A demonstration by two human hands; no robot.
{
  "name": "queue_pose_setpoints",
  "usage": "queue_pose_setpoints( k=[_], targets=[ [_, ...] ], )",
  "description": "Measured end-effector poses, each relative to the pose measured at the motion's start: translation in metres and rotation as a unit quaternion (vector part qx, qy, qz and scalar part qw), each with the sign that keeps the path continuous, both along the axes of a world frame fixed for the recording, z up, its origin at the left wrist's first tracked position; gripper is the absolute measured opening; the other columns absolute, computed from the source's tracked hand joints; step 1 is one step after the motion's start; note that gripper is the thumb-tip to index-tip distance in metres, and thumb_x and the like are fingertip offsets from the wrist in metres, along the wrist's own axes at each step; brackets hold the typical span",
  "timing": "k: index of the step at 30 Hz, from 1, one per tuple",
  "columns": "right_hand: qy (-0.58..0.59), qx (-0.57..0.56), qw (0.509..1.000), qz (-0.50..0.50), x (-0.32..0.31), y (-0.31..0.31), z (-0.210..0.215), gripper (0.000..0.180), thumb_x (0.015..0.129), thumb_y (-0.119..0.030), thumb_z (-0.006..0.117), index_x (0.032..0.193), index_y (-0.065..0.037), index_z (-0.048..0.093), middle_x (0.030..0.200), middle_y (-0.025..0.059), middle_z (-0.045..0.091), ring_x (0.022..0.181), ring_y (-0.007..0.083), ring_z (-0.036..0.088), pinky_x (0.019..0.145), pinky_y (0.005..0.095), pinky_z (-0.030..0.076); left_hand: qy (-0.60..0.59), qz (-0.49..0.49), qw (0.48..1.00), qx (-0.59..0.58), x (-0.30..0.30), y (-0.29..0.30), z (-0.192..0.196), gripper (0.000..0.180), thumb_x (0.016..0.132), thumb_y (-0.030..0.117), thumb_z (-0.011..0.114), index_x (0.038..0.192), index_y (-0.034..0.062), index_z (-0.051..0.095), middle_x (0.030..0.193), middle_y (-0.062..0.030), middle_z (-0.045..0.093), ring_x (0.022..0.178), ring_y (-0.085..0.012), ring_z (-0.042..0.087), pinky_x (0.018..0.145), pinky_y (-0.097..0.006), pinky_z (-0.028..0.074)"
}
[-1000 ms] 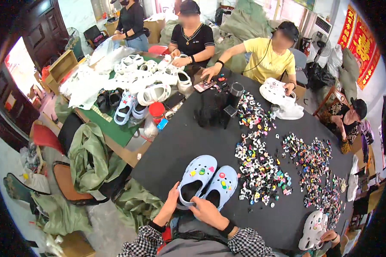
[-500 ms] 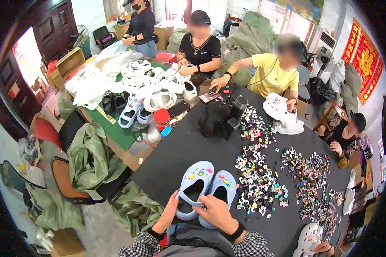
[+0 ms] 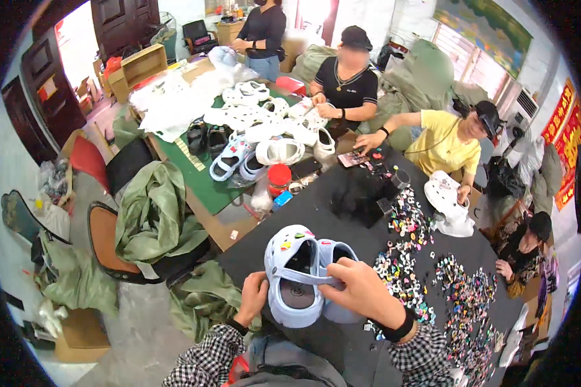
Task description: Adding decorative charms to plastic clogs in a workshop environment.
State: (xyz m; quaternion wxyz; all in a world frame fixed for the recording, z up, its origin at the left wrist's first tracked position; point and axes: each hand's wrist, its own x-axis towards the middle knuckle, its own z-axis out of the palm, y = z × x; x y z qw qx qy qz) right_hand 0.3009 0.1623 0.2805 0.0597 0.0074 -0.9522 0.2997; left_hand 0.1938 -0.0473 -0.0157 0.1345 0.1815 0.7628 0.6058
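Two light blue clogs (image 3: 298, 271) with small coloured charms on their toes are lifted off the black table (image 3: 342, 229), held side by side. My left hand (image 3: 253, 297) grips the heel of the left clog. My right hand (image 3: 358, 291) holds the straps and the right clog from above, with a black band on that wrist. Both sleeves are black and white check.
Heaps of small coloured charms (image 3: 403, 258) lie on the black table to the right. White clogs (image 3: 258, 119) pile up on a green table behind. Three people sit around the tables, and another stands at the back. Chairs draped with green sacks (image 3: 152, 216) stand at left.
The clogs lay flat on the table with my hands at their heels. Now both are lifted and tipped toward me, my right hand over the straps. The camera has dipped closer.
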Motion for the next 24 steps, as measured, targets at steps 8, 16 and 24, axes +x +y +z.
queue_pose_setpoints(
  k=[8,16,24],
  targets=[
    [-0.024,-0.029,0.993,0.108,-0.110,-0.023,0.040,0.028,0.079,-0.029,0.067,0.085,-0.003,0.057,0.076,0.0143,0.054,0.072,0.0338,0.058,0.063,0.0419,0.046,0.263,-0.011,0.959,-0.103,-0.007,0.027,0.002,0.033,0.086,0.019,0.057,0.114,0.0017,0.053,0.109,-0.0180,0.057,0.104,-0.0355,0.053,0.092,-0.046,0.041],
    [0.008,-0.172,0.983,0.064,-0.286,-0.042,-0.011,0.034,0.080,-0.029,0.067,0.084,0.004,0.058,0.069,0.0207,0.059,0.067,0.0293,0.060,0.061,0.0398,0.045,0.272,-0.034,0.940,-0.202,-0.010,0.034,0.008,0.026,0.087,0.014,0.058,0.113,0.0100,0.059,0.112,-0.0087,0.053,0.107,-0.0280,0.049,0.088,-0.044,0.042],
    [0.157,-0.086,0.982,-0.058,-0.482,0.001,0.016,0.055,0.079,-0.047,0.063,0.103,0.002,0.060,0.097,0.0270,0.063,0.093,0.0350,0.062,0.080,0.0425,0.047,0.208,-0.088,0.951,-0.212,-0.015,0.028,0.013,0.027,0.087,0.016,0.056,0.114,0.0116,0.061,0.113,-0.0074,0.055,0.107,-0.0258,0.051,0.090,-0.042,0.041]
  ],
)
